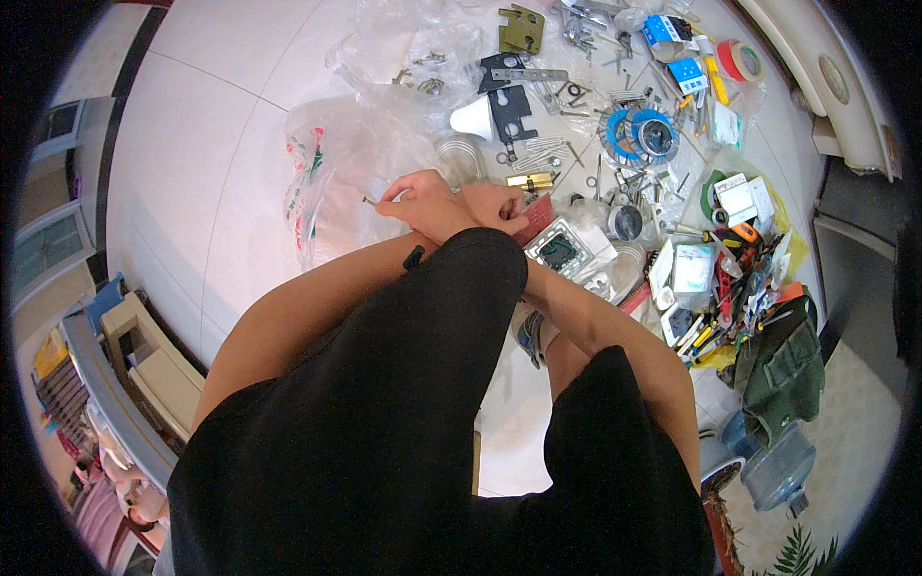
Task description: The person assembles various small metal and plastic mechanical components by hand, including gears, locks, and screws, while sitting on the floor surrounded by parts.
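Observation:
My wrists cross in front of my raised left knee. My right hand (425, 207) reaches across to the left, its fingertips pinching a small thin metal piece (369, 201), too small to name, above a clear plastic bag (336, 182). My left hand (493, 204) lies just right of it with curled fingers; whatever is inside them, if anything, is hidden. Close by that hand are a brass lock cylinder (531, 181) and a flat red piece (538, 217). A square metal-framed part with a dark centre (558, 250) lies a little nearer to me.
Plates (521, 29), screws and springs cover the floor ahead, around a blue ring-shaped part (639, 136). Tape rolls (741, 60) lie far right. A pile of tools (735, 278), a green bag (783, 370) and a water bottle (778, 466) are at right. A beige cabinet (154, 355) stands left.

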A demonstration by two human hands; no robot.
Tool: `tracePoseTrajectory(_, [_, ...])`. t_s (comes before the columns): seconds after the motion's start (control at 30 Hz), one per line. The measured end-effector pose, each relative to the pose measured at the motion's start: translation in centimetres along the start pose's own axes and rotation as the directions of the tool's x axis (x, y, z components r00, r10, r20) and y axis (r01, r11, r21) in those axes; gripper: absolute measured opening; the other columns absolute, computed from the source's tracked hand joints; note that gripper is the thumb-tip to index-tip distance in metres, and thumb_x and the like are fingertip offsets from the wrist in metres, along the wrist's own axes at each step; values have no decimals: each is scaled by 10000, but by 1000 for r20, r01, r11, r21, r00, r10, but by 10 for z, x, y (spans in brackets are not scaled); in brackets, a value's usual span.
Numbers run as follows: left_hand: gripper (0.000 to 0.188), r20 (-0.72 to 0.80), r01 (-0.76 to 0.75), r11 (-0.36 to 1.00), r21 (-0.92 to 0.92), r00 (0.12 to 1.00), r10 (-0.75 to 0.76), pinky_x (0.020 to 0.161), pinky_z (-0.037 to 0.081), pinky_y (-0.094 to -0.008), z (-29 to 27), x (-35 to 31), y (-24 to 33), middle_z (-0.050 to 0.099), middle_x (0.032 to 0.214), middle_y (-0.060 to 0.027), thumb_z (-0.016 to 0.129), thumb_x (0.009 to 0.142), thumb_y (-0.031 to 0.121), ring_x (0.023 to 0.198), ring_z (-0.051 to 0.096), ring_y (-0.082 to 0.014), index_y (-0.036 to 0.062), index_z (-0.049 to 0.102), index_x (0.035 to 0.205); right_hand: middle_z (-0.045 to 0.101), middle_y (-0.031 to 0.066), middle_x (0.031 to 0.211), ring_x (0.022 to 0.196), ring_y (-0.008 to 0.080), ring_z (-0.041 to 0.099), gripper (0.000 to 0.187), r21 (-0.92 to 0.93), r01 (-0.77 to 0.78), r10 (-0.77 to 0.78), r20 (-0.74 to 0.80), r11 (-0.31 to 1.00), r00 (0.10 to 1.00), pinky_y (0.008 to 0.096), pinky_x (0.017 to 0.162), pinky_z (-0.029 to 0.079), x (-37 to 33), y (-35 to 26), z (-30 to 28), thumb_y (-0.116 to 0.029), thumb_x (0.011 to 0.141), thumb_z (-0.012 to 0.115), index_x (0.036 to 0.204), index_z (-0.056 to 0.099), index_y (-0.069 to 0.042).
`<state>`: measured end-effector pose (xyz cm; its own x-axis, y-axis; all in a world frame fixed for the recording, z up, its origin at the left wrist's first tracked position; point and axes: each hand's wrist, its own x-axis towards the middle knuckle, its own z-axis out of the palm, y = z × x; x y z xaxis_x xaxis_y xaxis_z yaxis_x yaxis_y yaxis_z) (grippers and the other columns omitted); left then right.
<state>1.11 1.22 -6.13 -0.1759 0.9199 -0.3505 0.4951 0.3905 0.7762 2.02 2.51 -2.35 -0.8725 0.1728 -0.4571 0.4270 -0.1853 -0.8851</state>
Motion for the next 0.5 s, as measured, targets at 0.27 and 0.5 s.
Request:
tracePoseTrajectory(0.27, [233, -13, 10, 1000, 13, 1000, -10, 546, 473, -366, 3, 0, 0, 620, 631, -63, 667, 730, 316, 572, 612, -243, 102, 588, 776, 621, 45, 641, 564, 90, 495, 195, -13, 8, -8, -1, 1000, 1000, 245, 512, 365, 0, 4, -1, -184, 754, 719, 850, 692, -17])
tracePoseTrajectory(0.5, [223, -59, -20, 1000, 23, 998, 22, 529, 461, -352, 7, 0, -5, 601, 605, -61, 672, 721, 305, 556, 602, -224, 105, 578, 753, 619, 44, 644, 557, 96, 488, 205, -7, 5, -5, -2, 1000, 1000, 240, 519, 374, 1, 4, 0, -196, 744, 728, 840, 696, -19])
